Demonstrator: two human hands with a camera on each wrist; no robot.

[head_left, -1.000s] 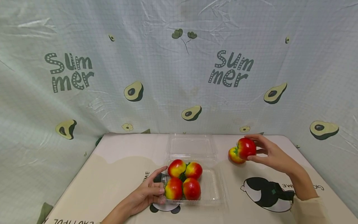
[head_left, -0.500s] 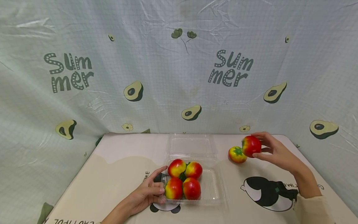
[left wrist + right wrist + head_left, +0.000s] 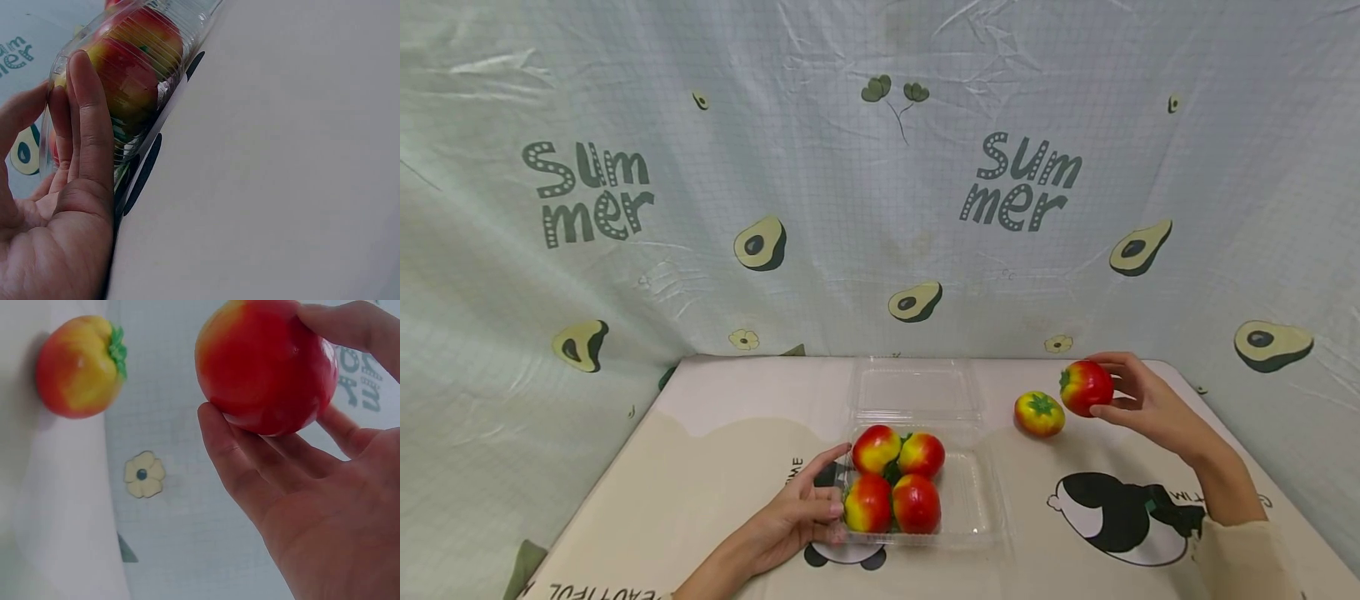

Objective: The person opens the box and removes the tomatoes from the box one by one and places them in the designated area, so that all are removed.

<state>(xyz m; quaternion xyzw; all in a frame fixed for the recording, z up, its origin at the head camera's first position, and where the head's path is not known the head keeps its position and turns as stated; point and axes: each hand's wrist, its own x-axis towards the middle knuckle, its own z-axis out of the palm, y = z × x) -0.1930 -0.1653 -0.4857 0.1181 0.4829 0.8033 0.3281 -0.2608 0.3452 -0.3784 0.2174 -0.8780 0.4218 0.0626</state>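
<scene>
A glossy red-and-yellow tomato (image 3: 1088,388) with a green leafy top hangs above the table's right side. My right hand (image 3: 1138,400) holds it between thumb and fingertips; the right wrist view shows the tomato (image 3: 269,362) with fingers against its underside. A second tomato (image 3: 1039,414) sits on the table just left of it, leaf end facing up. At centre, a clear plastic clamshell box (image 3: 967,493) contains several similar tomatoes in its left and middle parts. My left hand (image 3: 801,512) grips the box's left side, fingers along the ribbed wall and thumb at the rim.
The box's transparent lid (image 3: 914,388) lies folded back toward the rear of the table. A pale patterned cover (image 3: 715,483) with panda prints lies over the tabletop. Behind it hangs a curtain (image 3: 820,167) printed with avocados.
My right hand has carried its tomato rightward and slightly back, away from the tomato on the table, which it earlier overlapped. The left hand and box stay where they were.
</scene>
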